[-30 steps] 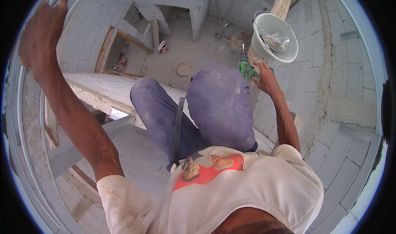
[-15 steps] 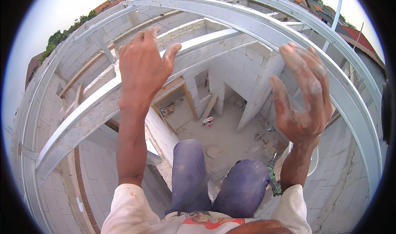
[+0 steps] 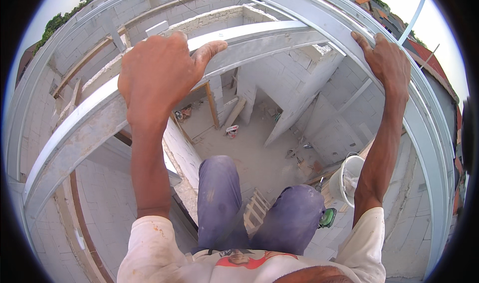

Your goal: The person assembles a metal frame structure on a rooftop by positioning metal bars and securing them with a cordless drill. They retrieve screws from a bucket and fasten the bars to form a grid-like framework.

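My left hand (image 3: 162,76) is closed over a light metal roof beam (image 3: 259,47), its thumb lying along the top and its fingertips hidden on the far side. Up at the right, my right hand (image 3: 386,58) grips a second metal beam (image 3: 324,23), which crosses the end of the first; its fingers curl over the edge. Both beams span an open drop. Beside my right knee, a green power drill (image 3: 327,218) shows partly. A white bucket (image 3: 344,180) stands next to my right forearm.
Far below lies a dusty floor (image 3: 234,150) with scattered debris. Grey block walls (image 3: 279,81) surround the opening, and a wooden door frame (image 3: 211,106) stands below. A wooden pallet-like frame (image 3: 257,208) shows between my knees. More metal beams curve along the far right.
Both hands, raised with fingers apart before, have come to rest on the beams and closed on them. My right hand moved up and right. The view has shifted, showing more of the bucket.
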Demonstrator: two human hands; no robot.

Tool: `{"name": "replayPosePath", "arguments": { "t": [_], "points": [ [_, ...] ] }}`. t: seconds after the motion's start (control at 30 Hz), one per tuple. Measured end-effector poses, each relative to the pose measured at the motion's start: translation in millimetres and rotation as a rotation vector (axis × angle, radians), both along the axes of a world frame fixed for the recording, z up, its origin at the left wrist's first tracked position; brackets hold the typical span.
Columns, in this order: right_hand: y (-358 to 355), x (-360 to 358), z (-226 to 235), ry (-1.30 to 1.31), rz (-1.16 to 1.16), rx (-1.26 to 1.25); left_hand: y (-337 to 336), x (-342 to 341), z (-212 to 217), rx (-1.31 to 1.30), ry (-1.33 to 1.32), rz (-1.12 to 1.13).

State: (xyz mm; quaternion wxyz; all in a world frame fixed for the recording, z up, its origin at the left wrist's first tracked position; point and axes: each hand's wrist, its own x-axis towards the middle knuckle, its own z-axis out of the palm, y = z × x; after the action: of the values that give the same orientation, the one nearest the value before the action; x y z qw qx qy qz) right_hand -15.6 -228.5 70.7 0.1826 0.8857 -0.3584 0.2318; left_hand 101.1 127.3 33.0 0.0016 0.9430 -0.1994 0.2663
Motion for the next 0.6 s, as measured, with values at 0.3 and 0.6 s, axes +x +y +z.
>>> {"name": "replayPosePath", "arguments": {
  "t": [0.3, 0.6],
  "points": [
    [-62, -6, -48, 0.118, -0.065, -0.141, 1, -6, 15, 0.141, 0.328, 0.089],
    [-29, -18, 12, 0.362, -0.028, 0.147, -1, -2, -4, -0.221, 0.027, -0.067]
  ]
}}
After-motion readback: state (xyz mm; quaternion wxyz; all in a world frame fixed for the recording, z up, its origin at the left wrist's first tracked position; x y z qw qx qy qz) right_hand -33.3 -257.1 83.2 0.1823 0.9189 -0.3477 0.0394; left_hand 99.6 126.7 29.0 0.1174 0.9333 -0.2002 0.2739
